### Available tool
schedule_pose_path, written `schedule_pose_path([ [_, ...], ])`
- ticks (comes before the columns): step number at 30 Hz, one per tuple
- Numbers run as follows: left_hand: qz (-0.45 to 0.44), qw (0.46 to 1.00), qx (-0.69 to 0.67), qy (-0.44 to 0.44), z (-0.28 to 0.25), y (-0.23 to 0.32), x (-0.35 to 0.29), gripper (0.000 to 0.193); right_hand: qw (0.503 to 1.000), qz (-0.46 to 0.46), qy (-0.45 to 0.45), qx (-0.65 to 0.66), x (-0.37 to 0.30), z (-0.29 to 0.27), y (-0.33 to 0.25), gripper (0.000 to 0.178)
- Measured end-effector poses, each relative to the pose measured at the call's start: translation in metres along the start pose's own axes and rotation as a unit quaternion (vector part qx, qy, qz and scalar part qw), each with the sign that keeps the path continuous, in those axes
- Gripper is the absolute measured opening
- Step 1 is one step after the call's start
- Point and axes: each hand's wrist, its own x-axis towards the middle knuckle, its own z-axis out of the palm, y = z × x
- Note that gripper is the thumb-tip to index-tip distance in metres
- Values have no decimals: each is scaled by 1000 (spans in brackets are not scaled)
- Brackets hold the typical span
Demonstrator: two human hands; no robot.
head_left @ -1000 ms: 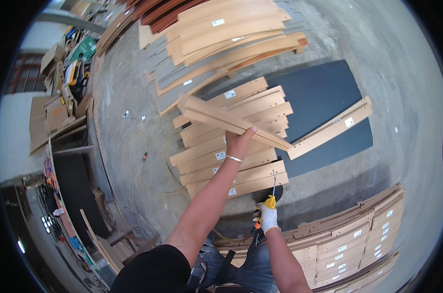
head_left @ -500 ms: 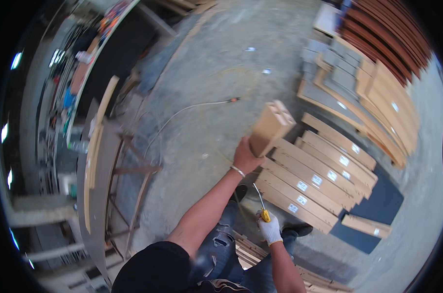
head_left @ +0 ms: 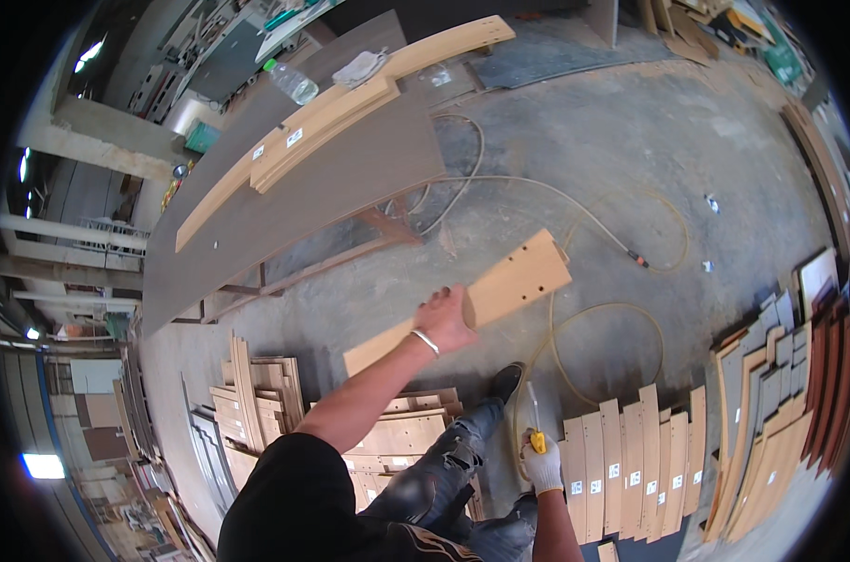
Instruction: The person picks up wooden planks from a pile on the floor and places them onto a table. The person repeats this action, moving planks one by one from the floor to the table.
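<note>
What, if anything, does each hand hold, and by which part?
Left hand: at least one wooden board, near its middle. Right gloved hand: yellow nozzled tool, by its handle end.

Pale, smooth wood with a low sheen is shown by the board [head_left: 502,289] gripped in the left hand [head_left: 446,320] and by the row of boards [head_left: 632,440], to which white, paper-like labels [head_left: 635,479] are stuck. The right hand [head_left: 542,470] is covered by a white cloth glove of matt texture, and in it is held a tool [head_left: 538,442] whose yellow part looks like smooth plastic. The surface [head_left: 378,159] is finished in flat, matt brown, clear plastic is seen in the glossy bottle [head_left: 298,87], and rough, scuffed concrete is shown by the floor [head_left: 575,145].
</note>
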Motion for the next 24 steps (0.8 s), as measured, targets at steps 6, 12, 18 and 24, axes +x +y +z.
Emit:
schedule_pose_path([
  [6,-58,978,87,182,-137,-123,61,75,988,144,28,49,36,6,-36,11],
  [12,-84,976,175,95,-228,-233,189,79,993,113,-10,-35,48,28,-57,8],
  [18,-90,964,121,218,-229,-249,248,81,987,142,0,-76,64,32,-88,7],
  [24,-142,930,101,325,-223,-264,258,80,987,143,12,-72,66,30,-51,10],
])
